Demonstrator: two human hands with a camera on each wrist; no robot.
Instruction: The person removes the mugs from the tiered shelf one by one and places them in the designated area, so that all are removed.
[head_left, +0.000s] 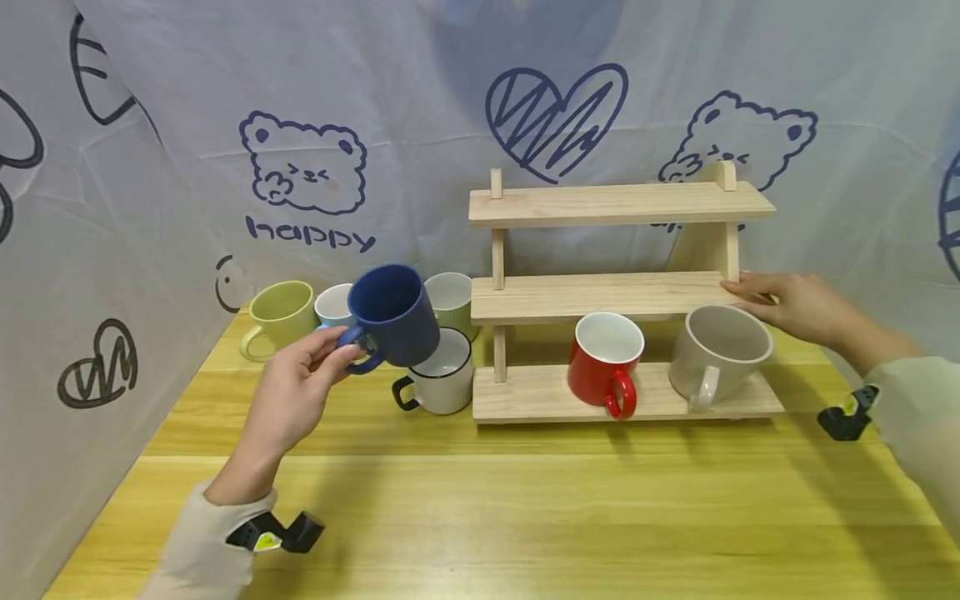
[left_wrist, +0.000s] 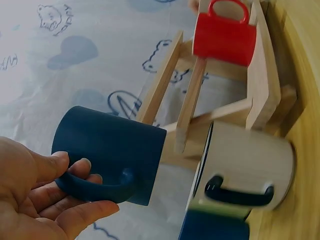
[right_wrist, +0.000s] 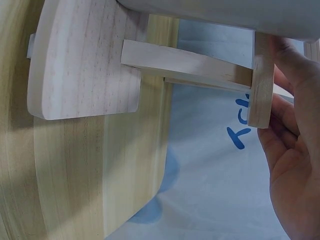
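A dark blue mug (head_left: 397, 321) is up in the air, left of the wooden shelf rack (head_left: 592, 293). My left hand (head_left: 300, 392) pinches its handle, thumb on one side and fingers on the other, as the left wrist view shows with the blue mug (left_wrist: 107, 155) in profile. At the rack's right side, my right hand (head_left: 798, 310) grips the end of the middle shelf; the right wrist view has thumb and fingers around the board end (right_wrist: 261, 95). On the bottom shelf stand a red mug (head_left: 600, 367) and a beige mug (head_left: 716, 354), handles toward the front.
Left of the rack, a white mug with black rim and handle (head_left: 442, 379) stands on the wooden table (head_left: 480, 508). Behind it are a pale ribbed cup (head_left: 453, 304), a light blue and white cup (head_left: 330, 304) and a green mug (head_left: 281, 312). A printed cloth hangs at the back.
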